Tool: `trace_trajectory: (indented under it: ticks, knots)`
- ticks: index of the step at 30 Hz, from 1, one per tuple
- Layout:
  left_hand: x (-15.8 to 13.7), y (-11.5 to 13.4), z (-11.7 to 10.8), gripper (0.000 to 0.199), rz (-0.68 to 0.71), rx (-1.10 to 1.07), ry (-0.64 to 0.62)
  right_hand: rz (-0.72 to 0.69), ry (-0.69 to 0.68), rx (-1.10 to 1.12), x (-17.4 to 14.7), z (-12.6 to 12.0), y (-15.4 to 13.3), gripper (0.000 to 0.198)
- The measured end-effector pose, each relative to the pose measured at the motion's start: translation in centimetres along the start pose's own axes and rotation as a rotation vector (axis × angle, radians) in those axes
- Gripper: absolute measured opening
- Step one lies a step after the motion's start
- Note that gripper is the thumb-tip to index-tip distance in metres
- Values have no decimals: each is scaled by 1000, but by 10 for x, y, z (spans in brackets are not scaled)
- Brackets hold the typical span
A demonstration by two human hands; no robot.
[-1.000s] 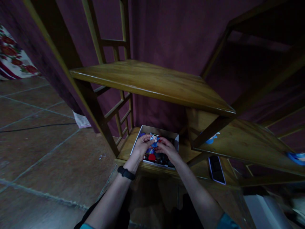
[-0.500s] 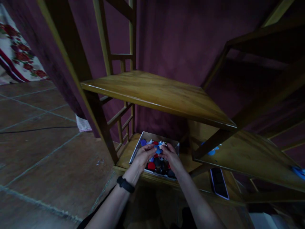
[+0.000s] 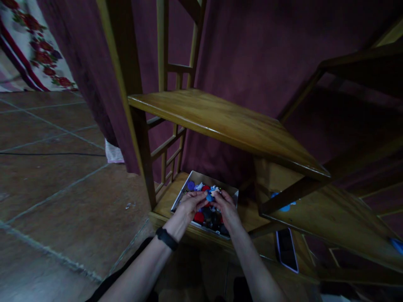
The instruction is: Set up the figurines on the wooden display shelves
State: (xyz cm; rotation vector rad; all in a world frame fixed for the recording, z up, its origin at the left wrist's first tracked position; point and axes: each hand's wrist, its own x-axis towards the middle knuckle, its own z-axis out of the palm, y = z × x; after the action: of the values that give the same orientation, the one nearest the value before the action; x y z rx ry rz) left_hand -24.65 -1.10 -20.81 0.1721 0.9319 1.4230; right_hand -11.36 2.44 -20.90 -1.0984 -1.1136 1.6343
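My left hand [image 3: 189, 206], with a black band on its wrist, and my right hand [image 3: 226, 205] meet above a shallow white box [image 3: 217, 179]. Between their fingertips they grip a small blue and white piece [image 3: 210, 196]; its exact kind is too small to make out. Small coloured items fill the box below. Among them are a red round one [image 3: 199, 217], a purple one [image 3: 191, 185] and several black ones [image 3: 215, 221]. The hands hide part of the contents.
The box stands on the low shelf of a wooden unit, beneath a higher shelf board [image 3: 226, 119]. To the right lie a dark tray with a pale rim [image 3: 287, 251] and a blue item [image 3: 285, 207]. A purple curtain [image 3: 252, 54] hangs behind; a cable [image 3: 53, 154] crosses the tiled floor.
The camera view has shifted slightly, moving the shelf unit to the right in the picture. Both hands stay over the box with the blue and white piece, their fingers slightly rearranged.
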Motion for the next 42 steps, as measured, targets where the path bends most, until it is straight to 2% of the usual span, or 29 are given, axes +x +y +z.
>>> trace_trajectory:
  ticks: [10, 13, 18, 22, 28, 33, 39, 42]
  knots:
    - [-1, -1, 1, 16, 9, -18, -16, -115, 55, -255, 5, -6, 8, 35]
    - [0, -2, 1, 15, -16, -40, -36, -120, 63, -283, 6, -6, 8, 35]
    - [0, -2, 3, 13, -32, -147, 21, -154, 86, -312, 5, -4, 7, 36]
    - [-1, -1, 4, 11, -27, -130, 19, -161, 79, -352, 6, -3, 5, 37]
    - [-1, -9, 4, 15, 62, -116, 59, -214, 125, -405, 4, 1, 8, 37]
    - [-4, -14, 4, 22, 148, -133, 59, -258, 135, -355, 2, 7, 12, 36]
    - [-8, -18, 5, 21, 200, -93, 103, -276, 114, -319, -1, 11, 12, 34]
    - [-8, -16, 3, 17, 182, -98, 96, -296, 118, -346, -2, 11, 12, 32]
